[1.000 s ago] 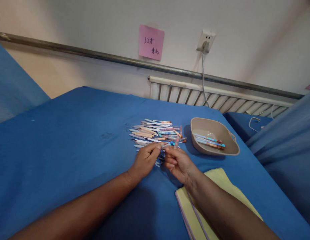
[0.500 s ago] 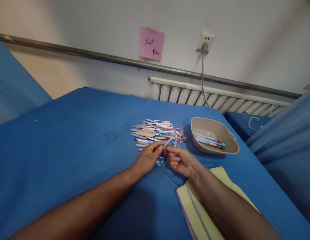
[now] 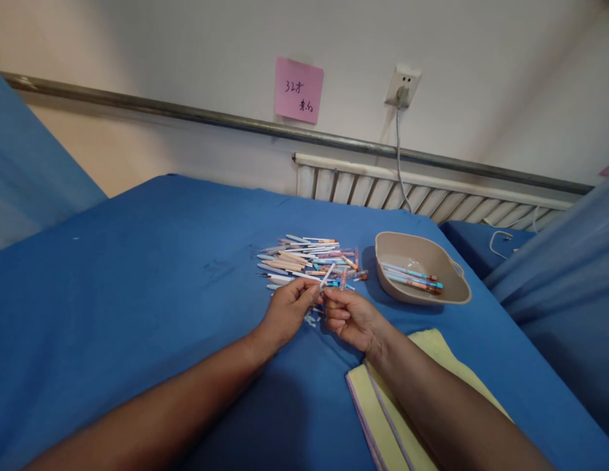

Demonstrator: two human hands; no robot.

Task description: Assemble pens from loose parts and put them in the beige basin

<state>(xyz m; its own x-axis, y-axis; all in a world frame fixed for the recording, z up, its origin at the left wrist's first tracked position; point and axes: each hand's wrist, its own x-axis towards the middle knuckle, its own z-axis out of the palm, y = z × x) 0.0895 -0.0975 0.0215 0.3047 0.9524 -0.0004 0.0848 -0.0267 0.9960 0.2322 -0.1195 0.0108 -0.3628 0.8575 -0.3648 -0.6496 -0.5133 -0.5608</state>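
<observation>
Both of my hands meet in front of a pile of pen parts. Between the fingertips of my left hand (image 3: 289,309) is a slim white pen part (image 3: 329,272), its upper end pointing up and to the right. My right hand (image 3: 350,318) pinches at its lower end, with the other fingers curled in. The fingers hide that end, so its exact kind is unclear. Behind lie loose pen parts (image 3: 292,258): grey-blue and peach barrels, thin white sticks and clear printed tubes. Small pale pieces (image 3: 311,320) lie just below the hands.
To the right stands a beige bin (image 3: 456,291) holding several assembled-looking pens (image 3: 409,277). A folded yellow cloth (image 3: 382,405) lies under my right forearm. The blue-covered table (image 3: 137,281) reaches a wall with a radiator (image 3: 367,186) and a plugged-in cable (image 3: 398,144).
The white pen part has turned more upright and shifted slightly left between my fingers. Both hands stay together over the near side of the pile; the bin's contents look the same.
</observation>
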